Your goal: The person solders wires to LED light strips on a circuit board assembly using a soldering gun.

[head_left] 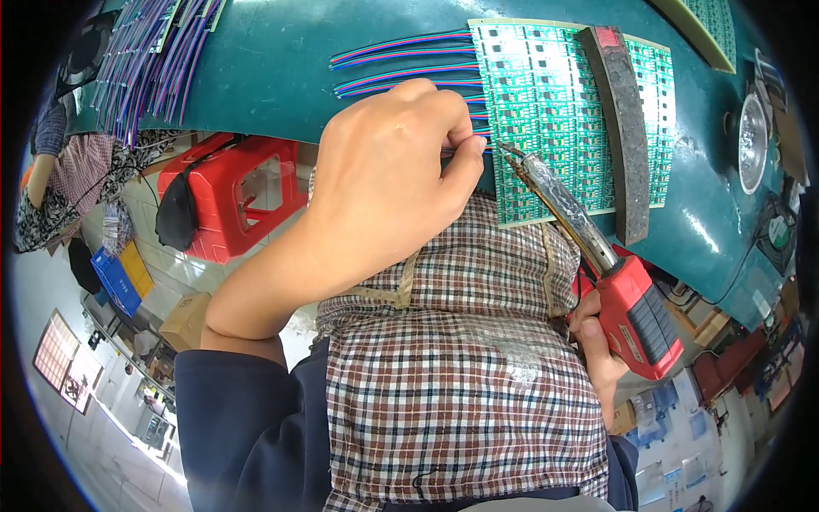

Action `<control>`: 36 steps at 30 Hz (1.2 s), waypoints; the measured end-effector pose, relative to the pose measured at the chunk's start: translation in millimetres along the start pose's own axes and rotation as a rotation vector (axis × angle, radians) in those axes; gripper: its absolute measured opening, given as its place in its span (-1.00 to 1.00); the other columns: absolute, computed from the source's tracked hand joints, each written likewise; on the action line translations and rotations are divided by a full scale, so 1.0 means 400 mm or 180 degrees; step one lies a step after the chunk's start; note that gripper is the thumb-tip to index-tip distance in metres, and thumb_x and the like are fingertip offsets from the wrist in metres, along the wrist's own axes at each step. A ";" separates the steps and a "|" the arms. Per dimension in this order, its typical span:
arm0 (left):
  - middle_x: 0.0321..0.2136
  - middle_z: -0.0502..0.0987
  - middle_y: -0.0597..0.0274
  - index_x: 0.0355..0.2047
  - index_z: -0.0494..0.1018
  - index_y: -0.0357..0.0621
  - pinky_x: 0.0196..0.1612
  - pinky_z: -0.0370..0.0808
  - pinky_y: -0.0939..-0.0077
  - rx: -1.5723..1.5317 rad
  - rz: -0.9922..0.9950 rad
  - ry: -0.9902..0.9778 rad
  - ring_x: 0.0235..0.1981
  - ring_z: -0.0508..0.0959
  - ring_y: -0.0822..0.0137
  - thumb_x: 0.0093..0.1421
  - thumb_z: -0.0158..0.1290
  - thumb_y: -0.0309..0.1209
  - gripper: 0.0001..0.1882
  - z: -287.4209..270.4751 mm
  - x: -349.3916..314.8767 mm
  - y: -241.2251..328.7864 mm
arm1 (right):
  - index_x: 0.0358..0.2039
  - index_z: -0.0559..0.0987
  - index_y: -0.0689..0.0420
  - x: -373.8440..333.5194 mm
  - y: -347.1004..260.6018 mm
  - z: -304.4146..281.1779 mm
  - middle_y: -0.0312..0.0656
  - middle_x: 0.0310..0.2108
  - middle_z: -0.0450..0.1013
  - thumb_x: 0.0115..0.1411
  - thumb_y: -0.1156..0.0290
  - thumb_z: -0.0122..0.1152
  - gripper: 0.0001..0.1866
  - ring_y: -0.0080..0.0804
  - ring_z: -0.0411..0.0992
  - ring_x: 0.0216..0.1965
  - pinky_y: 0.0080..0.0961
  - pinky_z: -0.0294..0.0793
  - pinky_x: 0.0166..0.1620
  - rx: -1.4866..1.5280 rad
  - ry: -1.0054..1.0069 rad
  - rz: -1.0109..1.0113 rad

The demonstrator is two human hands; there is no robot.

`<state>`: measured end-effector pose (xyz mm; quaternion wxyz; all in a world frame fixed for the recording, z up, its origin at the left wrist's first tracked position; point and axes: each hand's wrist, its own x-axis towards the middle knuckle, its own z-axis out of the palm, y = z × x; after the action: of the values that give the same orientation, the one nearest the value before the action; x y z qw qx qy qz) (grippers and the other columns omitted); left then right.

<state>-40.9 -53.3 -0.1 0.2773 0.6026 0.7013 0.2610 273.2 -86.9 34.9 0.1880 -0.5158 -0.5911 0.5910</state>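
Note:
A green panel of small circuit boards (554, 111) lies on the table, weighed down by a dark bar (621, 136) across its right part. Bundles of coloured wires (409, 64) stick out from the panel's left edge. My left hand (401, 154) pinches a thin wire (486, 141) at that edge, with thumb and forefinger pressed together. In my right hand (597, 346) is a red soldering iron (631, 316), held by its handle. The iron's tip points at the board edge, close beside the left fingertips; whether it touches is hard to tell.
More wire bundles (158, 60) lie at the table's far left. To the right stand a metal bowl (752, 141) and a small fan (775, 230). Another board panel (704, 30) sits at the upper right. Below the table's edge is a red stool (230, 200); a person's sleeve (51, 128) shows far left.

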 end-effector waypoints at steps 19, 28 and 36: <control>-0.55 0.49 0.27 -0.52 0.47 -0.20 -0.50 0.45 0.52 0.0007 0.0041 0.0045 -0.60 0.50 0.39 0.13 0.25 -0.47 -0.83 0.005 0.002 0.000 | -0.35 0.48 0.26 0.008 -0.011 0.012 -0.16 -0.49 0.39 0.20 0.39 0.26 -0.80 -0.45 0.34 -0.49 -0.54 0.31 -0.39 -0.0304 0.0131 -0.0008; -0.55 0.49 0.28 -0.52 0.48 -0.20 -0.50 0.44 0.54 -0.0024 0.0047 0.0051 -0.60 0.49 0.42 0.12 0.26 -0.49 -0.83 0.005 0.001 0.000 | -0.27 0.64 0.31 0.021 -0.021 0.018 -0.19 -0.45 0.54 0.11 0.54 0.31 -0.82 -0.39 0.51 -0.41 -0.44 0.50 -0.27 0.0005 0.0126 0.0069; -0.55 0.50 0.28 -0.53 0.48 -0.20 -0.50 0.47 0.55 0.0016 0.0039 0.0069 -0.59 0.51 0.42 0.12 0.26 -0.48 -0.82 0.005 -0.002 -0.002 | -0.30 0.47 0.28 0.004 -0.015 0.032 -0.14 -0.52 0.42 0.20 0.39 0.27 -0.78 -0.46 0.34 -0.51 -0.55 0.30 -0.42 -0.0013 0.0370 -0.0013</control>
<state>-39.8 -54.1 -2.0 0.2667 0.6047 0.7012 0.2675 259.7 -90.7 36.5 0.2222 -0.5483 -0.5814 0.5585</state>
